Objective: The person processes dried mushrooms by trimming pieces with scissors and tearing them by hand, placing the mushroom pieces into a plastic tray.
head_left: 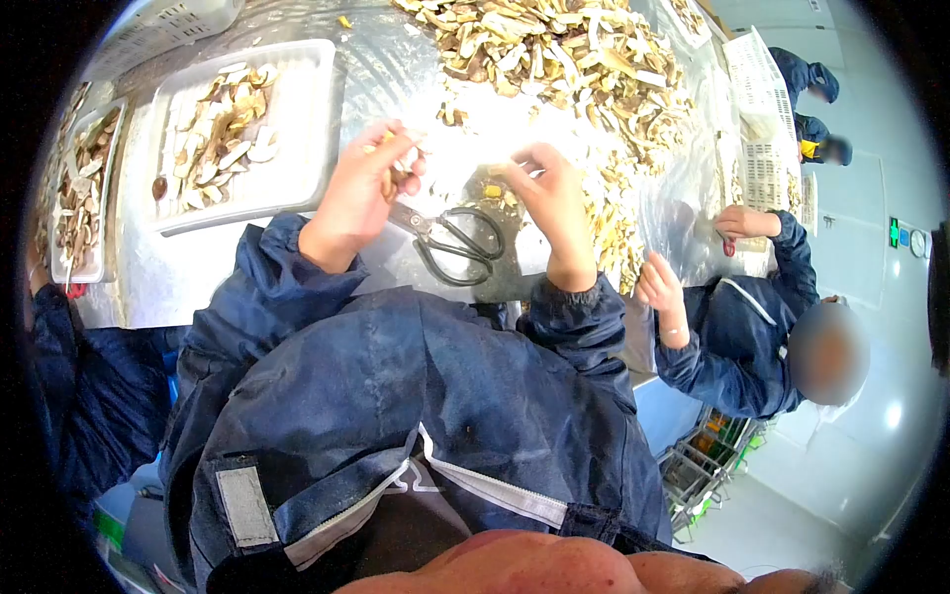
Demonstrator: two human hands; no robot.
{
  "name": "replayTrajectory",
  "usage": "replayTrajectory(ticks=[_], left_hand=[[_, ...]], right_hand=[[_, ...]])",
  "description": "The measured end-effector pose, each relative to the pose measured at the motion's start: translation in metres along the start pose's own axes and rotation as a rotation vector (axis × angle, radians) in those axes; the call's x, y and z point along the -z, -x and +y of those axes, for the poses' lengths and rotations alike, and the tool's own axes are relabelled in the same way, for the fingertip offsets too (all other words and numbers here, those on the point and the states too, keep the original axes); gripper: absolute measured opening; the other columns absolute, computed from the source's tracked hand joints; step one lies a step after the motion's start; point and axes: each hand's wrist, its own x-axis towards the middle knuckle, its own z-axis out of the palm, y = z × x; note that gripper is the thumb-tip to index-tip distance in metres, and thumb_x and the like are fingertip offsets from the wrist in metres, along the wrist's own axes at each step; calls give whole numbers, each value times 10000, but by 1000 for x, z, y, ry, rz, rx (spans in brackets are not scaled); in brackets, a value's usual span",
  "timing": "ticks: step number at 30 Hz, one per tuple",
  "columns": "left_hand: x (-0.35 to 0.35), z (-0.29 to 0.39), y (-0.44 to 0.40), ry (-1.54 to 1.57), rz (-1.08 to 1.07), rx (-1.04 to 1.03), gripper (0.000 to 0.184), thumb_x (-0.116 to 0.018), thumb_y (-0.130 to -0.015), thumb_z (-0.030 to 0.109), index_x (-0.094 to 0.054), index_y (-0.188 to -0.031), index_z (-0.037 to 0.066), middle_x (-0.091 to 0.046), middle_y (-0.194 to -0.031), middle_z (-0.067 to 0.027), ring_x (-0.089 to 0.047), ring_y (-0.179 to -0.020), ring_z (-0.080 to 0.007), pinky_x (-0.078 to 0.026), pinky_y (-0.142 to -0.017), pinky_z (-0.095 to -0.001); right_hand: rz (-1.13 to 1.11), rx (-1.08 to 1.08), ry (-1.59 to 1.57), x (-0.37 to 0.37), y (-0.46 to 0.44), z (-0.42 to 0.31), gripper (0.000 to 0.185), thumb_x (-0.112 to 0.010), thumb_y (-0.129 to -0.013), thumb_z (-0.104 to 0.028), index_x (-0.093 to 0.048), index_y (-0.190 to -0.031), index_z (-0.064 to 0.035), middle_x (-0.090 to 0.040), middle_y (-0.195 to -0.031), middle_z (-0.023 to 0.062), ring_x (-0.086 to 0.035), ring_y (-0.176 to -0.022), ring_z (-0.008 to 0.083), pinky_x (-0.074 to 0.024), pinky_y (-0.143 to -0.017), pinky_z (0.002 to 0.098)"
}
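Note:
My left hand [358, 193] is closed around a few mushroom slices [388, 178], their ends showing between the fingers. Opposite it, my right hand [556, 203] has its fingers drawn together in a pinch; glare hides what is at the tips. Small yellowish mushroom bits [493, 191] lie just under those fingertips. Black-handled scissors [465, 246] rest on the table between my wrists, blades towards my left hand. Beyond my right hand spreads a big heap of sliced mushrooms [564, 59]. To the left stands a white plastic tray [322, 99] with mushroom slices in it.
Another tray [102, 262] of mushrooms sits at the far left beside a person's dark sleeve [109, 396]. On the right, a co-worker's hands [665, 297] are at the metal table's [396, 79] edge. White baskets [762, 119] line the far right side.

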Motion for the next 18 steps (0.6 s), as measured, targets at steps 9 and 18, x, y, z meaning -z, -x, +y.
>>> replayTrajectory(ticks=[9,18], left_hand=[[35,96,-8,820,-77,-328,559,-512,-1016,424,-410,-1372,5,-565,-1245,-229,-611,-1091,-308,-554,-910,-375],[41,73,-22,719,-208,-324,747,-517,-1008,396,-162,-1475,-66,-386,-1453,-259,-442,-1331,-368,-405,-1123,-465]], right_hand=[[130,136,104,-10,-23,9,194,-693,-851,-152,-724,-993,-22,-695,-901,150,-685,-794,281,-534,-719,357],[22,170,331,-24,-31,5,170,-718,-827,-165,-725,-926,-27,-680,-904,143,-666,-795,292,-524,-719,364]])
